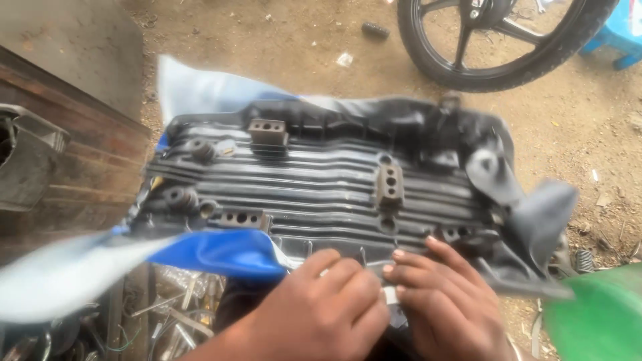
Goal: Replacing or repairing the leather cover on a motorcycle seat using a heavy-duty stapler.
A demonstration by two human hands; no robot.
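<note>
An upturned black ribbed seat base [321, 180] is being worked at its near edge, long axis lying left to right, by left hand [328, 304] and right hand [445, 301] together pinching a small white piece [390, 294].

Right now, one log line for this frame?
left hand: pressing near edge of upturned seat base | right hand: beside it, same edge | blue cover: loose | wheel: beyond

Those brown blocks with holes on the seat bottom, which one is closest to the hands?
The lower-left block, beside the blue cover; the other two sit farther up the ribs.
</note>
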